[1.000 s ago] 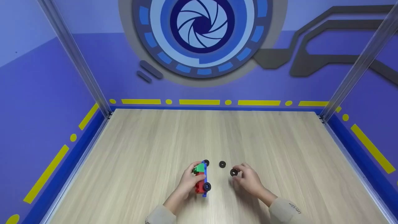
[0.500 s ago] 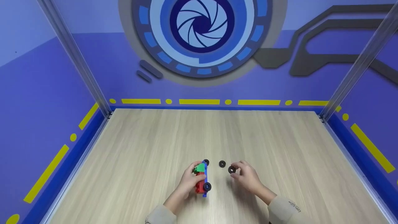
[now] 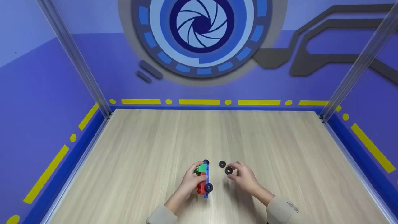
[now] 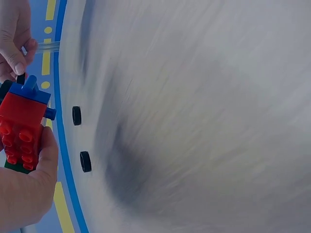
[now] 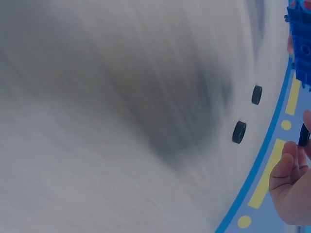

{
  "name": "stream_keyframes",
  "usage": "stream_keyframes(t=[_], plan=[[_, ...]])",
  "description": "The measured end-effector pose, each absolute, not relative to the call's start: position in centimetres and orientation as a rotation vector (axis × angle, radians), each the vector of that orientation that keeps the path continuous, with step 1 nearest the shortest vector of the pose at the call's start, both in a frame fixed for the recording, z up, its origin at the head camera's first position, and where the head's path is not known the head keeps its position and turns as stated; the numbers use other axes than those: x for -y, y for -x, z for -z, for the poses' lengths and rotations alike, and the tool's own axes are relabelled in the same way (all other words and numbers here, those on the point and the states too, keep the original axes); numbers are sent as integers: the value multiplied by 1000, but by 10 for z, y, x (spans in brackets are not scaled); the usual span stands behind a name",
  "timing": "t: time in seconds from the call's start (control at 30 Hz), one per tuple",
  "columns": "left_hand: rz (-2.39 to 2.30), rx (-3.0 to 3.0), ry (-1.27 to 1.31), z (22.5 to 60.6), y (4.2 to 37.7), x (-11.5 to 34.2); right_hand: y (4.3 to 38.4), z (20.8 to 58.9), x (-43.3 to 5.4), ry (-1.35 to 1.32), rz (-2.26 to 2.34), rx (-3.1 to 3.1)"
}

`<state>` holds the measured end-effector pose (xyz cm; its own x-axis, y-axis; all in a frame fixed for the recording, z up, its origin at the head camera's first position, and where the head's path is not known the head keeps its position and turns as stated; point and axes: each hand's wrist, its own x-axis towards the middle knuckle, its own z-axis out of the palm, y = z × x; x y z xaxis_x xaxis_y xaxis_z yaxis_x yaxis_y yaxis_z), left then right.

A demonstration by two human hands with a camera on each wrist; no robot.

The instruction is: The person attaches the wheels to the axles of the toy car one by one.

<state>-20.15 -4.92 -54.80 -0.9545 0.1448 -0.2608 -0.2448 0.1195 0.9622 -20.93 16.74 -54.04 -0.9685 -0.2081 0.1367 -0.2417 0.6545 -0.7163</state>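
My left hand [image 3: 191,180] grips a toy brick car [image 3: 202,183] by its sides, thumb on the blue base. Its body is red with studs, and a green block sits at the far end. One black wheel [image 3: 209,187] is fitted at the near end of the base. In the head view my right hand [image 3: 247,179] pinches a loose black wheel [image 3: 228,170] between thumb and fingers, held off the table and apart from the car. The right wrist view shows the car's blue underside [image 5: 303,46] and the pinched wheel [image 5: 304,135] edge-on.
Two more black wheels lie on the wooden table [image 3: 149,161]: one loose wheel [image 3: 222,164] between the hands, and another wheel [image 3: 206,161] partly covered by the car's far end. Blue panels [image 3: 102,68] enclose the table at the back and sides.
My right hand has carried its wheel leftward, closer to the car. My left hand has shifted the car slightly to the right. The wheels on the table have stayed put.
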Motion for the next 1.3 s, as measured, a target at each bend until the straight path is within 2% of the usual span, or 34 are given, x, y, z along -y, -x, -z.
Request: stream_keyframes(t=[0.63, 1.3], plan=[[-1868, -2122, 13, 542, 199, 43, 208, 528, -149, -647, -1205, 2663], [-1863, -2103, -55, 537, 198, 38, 207, 525, -140, -705, -1118, 2620]])
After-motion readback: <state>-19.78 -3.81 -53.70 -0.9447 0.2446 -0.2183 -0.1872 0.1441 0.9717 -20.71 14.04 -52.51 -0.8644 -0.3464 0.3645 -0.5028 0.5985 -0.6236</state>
